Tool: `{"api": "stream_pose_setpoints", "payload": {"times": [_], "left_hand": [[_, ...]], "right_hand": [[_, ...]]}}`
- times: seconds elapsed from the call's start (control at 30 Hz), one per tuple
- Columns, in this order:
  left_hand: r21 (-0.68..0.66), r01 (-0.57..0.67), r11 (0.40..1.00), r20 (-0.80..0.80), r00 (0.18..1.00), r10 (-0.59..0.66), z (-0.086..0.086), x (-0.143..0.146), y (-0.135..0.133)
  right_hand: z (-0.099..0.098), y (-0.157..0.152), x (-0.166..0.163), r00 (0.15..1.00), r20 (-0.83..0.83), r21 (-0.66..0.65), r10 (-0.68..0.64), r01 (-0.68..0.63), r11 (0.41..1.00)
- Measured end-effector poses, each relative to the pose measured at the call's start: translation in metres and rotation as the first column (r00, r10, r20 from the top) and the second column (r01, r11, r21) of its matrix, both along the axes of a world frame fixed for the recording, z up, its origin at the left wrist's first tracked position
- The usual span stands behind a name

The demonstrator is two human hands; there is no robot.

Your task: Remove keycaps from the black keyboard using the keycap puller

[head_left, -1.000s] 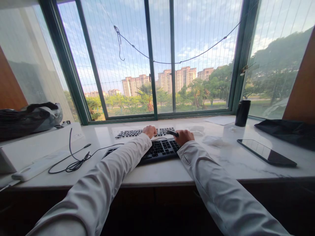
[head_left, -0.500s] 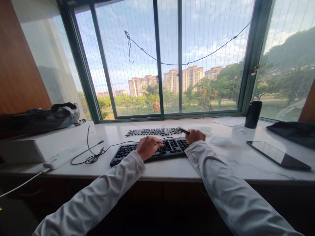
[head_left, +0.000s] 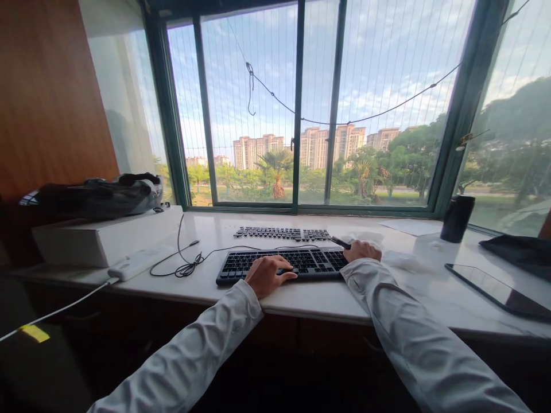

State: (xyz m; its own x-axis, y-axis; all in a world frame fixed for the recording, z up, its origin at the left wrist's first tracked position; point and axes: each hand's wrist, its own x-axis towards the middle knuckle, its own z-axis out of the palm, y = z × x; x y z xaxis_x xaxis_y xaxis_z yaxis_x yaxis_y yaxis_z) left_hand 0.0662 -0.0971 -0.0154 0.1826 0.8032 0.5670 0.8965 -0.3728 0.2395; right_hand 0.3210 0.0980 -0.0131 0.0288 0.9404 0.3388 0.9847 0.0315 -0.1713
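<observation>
since a second ago the left hand (head_left: 267,276) has come back from the rows of loose keycaps (head_left: 269,233) to the near edge of the black computer keyboard (head_left: 316,265), and the whole view has swung a little to the left. its thumb and fingers bend toward each other over the lower keys; whether they pinch anything, i cannot tell. the right hand (head_left: 364,250) is clenched around a slim black tool (head_left: 340,242), whose free end points left, over the keyboard's far right corner.

the keyboard lies flat on the white marble-patterned countertop (head_left: 210,226), a narrow bare strip between it and the front edge, with the left wrist at that edge. behind it, a slim gap with a thin cable separates it from the keycaps; beyond these, bare counter reaches the window frame (head_left: 262,210).

to the left, a small clear patch divides the keyboard from the coiled cable (head_left: 189,267). to the right, crumpled clear plastic (head_left: 402,261) lies just beside the right hand, and open marble stretches from the sleeve to the black-edged tablet (head_left: 499,289). a black tumbler (head_left: 457,219) stands farther back.
</observation>
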Motion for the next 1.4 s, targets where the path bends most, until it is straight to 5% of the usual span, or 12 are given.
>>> {"api": "stream_pose_setpoints", "payload": {"times": [0.67,0.93,1.07,1.2,1.4], "left_hand": [[0.037,0.042,0.998,-0.11,0.993,-0.038,0.003,-0.009,0.014],[0.031,0.024,0.999,-0.056,0.998,-0.022,0.004,-0.011,0.012],[0.059,-0.009,0.998,-0.048,0.999,0.012,0.001,-0.012,0.016],[0.07,-0.031,0.997,-0.052,0.998,0.035,-0.001,-0.011,0.018],[0.056,-0.056,0.997,-0.062,0.996,0.06,0.001,-0.011,0.015]], "right_hand": [[-0.002,0.005,0.003,1.0,0.005,0.043,-0.008,0.008,0.999],[0.011,0.0,0.0,0.962,-0.256,0.179,0.089,-0.043,0.983],[0.023,-0.009,-0.013,0.776,-0.574,0.301,0.262,-0.098,0.949],[0.03,-0.032,-0.042,0.402,-0.815,0.325,0.417,-0.278,0.904],[0.031,-0.064,-0.092,-0.146,-0.97,0.243,0.194,-0.592,0.768]]}}
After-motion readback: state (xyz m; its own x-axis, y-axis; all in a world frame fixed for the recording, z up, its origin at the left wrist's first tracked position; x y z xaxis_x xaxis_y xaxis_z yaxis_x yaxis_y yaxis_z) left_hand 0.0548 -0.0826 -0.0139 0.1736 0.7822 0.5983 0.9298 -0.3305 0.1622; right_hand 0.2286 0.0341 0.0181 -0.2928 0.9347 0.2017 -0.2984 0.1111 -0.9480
